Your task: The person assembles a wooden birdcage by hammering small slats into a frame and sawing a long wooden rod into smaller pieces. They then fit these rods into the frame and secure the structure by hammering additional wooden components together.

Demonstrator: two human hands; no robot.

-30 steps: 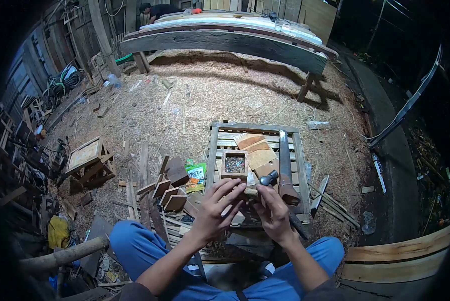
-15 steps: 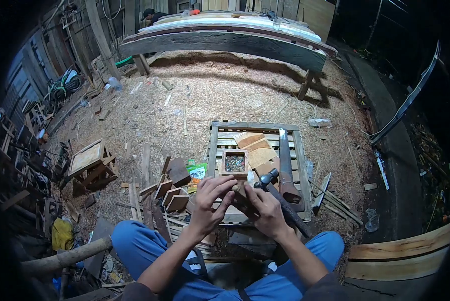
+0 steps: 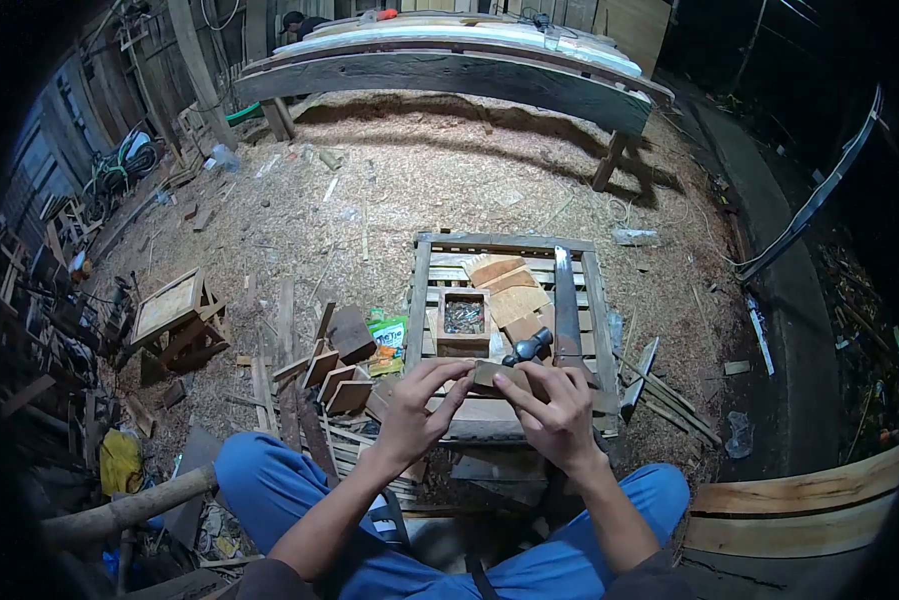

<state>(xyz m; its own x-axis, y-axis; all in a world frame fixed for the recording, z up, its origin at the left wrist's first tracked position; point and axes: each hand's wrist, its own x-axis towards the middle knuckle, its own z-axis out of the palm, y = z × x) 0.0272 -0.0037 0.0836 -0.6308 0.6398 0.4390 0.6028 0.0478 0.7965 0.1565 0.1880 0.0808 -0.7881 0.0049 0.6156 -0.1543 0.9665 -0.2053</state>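
Between my two hands is a small brown wooden piece [image 3: 497,376], held over the near edge of a slatted wooden table [image 3: 422,290]. My left hand [image 3: 416,405] pinches its left end. My right hand [image 3: 557,412] grips the right side, thumb and fingers closed on it. Just beyond my right hand lies a hammer [image 3: 529,346], its head showing and its handle mostly hidden. A small square wooden box [image 3: 463,342] with small metal bits inside stands on the slats. Flat wooden pieces [image 3: 509,290] and a handsaw [image 3: 566,290] lie beside it.
Wood offcuts [image 3: 347,388] and a green packet [image 3: 388,331] lie left of the slatted table. A small wooden stool [image 3: 172,308] is farther left. A long workbench [image 3: 449,84] stands at the back, with a person [image 3: 299,24] partly visible behind it. Planks [image 3: 799,510] lie at right.
The wooden piece has turned so that a broader face shows. My right hand has shifted slightly right, with its fingers more curled. The view has moved slightly.
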